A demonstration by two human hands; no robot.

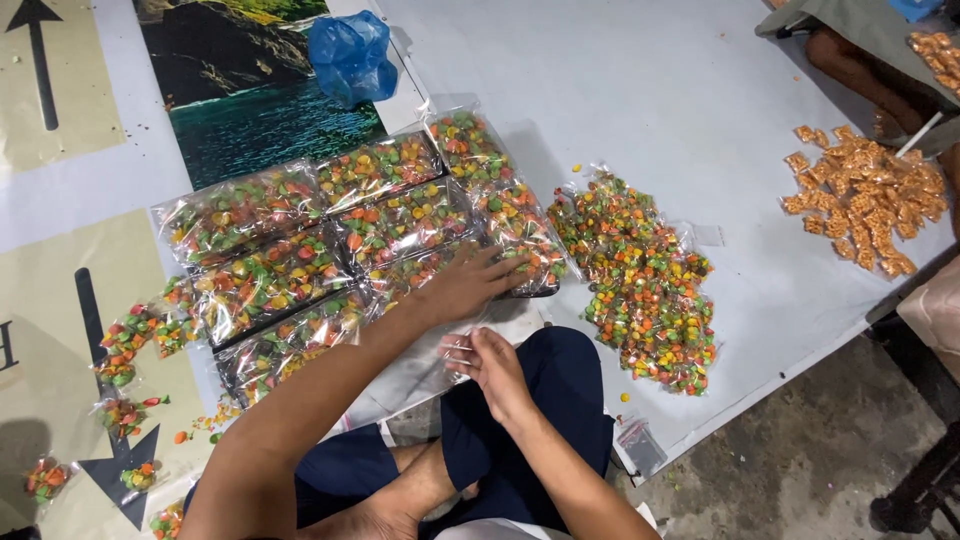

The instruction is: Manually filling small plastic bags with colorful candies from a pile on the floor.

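Packing step, mid-frame — left hand (468, 285) fingers spread flat on a filled candy packet (520, 240), right hand (492, 365) fingers pinched on an empty clear bag (455, 350) — opening it likely next.

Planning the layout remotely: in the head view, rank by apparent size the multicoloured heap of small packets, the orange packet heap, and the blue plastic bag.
1. Multicoloured heap, largest.
2. Orange packet heap, clearly smaller.
3. Blue plastic bag, smallest, though it lies farther from the camera, so its true size is less sure.
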